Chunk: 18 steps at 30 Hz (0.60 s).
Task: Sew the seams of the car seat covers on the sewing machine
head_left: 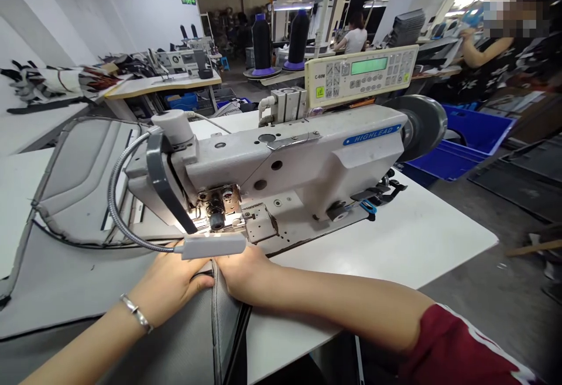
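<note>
A large grey fabric piece [175, 338] with dark edging drapes over the table's front, its seam running down below my hands. My left hand [175, 279], with a silver bracelet at the wrist, grips the fabric left of the seam, thumb against it. My right hand [246, 274] is closed on the fabric just right of the seam; its fingertips are hidden behind the lamp head. The white sewing machine [298, 157] stands right beyond them, its lit needle area [217, 212] above the cloth. A small lamp [213, 246] on a bent metal hose hangs over both hands.
The white tabletop [373, 250] extends right. A control panel [362, 75] and two black thread cones [261, 43] stand behind the machine. A blue crate [474, 133] is at the right. One person [355, 37] sits at the back; another [487, 63] is at the upper right.
</note>
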Motion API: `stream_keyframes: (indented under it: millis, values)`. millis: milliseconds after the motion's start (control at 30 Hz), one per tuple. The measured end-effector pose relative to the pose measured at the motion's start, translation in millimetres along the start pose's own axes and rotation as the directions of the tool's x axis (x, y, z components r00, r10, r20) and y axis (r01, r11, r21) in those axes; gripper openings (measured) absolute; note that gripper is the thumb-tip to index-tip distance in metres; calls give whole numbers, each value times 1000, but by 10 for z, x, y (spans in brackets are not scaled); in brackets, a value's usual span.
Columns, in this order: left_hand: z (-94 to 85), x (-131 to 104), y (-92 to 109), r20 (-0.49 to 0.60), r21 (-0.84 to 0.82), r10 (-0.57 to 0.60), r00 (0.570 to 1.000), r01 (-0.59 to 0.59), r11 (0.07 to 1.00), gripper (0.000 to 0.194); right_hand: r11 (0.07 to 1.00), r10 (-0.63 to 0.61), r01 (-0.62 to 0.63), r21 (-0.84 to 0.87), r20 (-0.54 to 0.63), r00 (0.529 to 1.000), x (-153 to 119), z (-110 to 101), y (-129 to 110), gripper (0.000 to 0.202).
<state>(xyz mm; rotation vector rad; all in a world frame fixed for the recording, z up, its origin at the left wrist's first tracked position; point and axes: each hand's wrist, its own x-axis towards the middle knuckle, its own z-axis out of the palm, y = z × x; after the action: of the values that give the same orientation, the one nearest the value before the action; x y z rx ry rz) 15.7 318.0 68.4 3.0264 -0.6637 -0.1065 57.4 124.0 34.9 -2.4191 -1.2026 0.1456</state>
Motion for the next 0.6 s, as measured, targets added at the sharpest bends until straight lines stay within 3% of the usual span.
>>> stream_keyframes:
  millis: [200,433,533,600]
  values:
    - [75,-30,-72,-66,-23,41,997,-43,999,46,998,49,-50,35,43,998,-8,-73,-34,28]
    - [-54,49,160,75,-45,-127,989,131,990,35,993,113,-116,-4,252,961,9,-431,41,36]
    - [61,50,218,-43,-10,-120,992,120,993,30,996,94,-94,-12,270,958,26,-385,78,31]
    - [173,19,169,-115,-5,-86,990,86,996,30,998,67,-68,-2,182,981,47,-263,80,30]
